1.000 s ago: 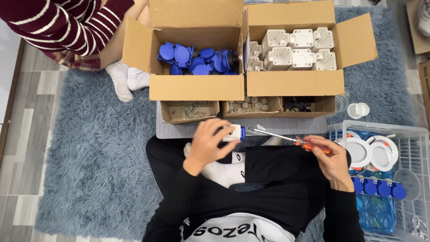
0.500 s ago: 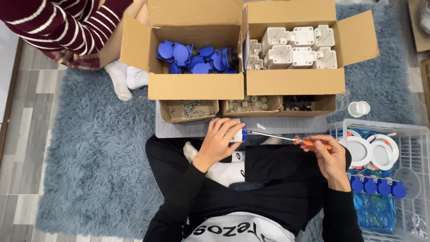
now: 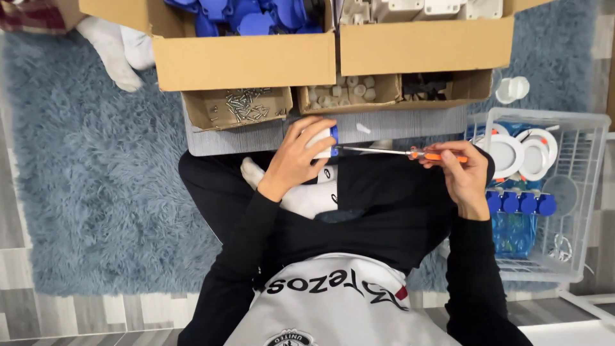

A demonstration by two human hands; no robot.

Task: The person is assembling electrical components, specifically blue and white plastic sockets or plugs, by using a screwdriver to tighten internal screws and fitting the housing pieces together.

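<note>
My left hand (image 3: 296, 156) grips a small white and blue plastic part (image 3: 325, 142) over my lap. My right hand (image 3: 459, 174) holds a screwdriver with an orange handle (image 3: 437, 156). Its thin metal shaft runs left and its tip meets the blue end of the part. I sit cross-legged in dark trousers and white socks. A grey board (image 3: 384, 123) lies just beyond my hands.
Small cardboard trays hold screws (image 3: 243, 106), white caps (image 3: 349, 91) and dark bits (image 3: 426, 85). Behind them stand larger boxes of blue parts (image 3: 246, 13) and white parts (image 3: 423, 6). A white wire basket (image 3: 586, 192) at right holds round white and blue pieces. Another person's socked feet (image 3: 115, 48) rest at upper left.
My view has moved closer to the hands. My left hand with the part has shifted slightly right, and the screwdriver tip now sits against the part's blue end.
</note>
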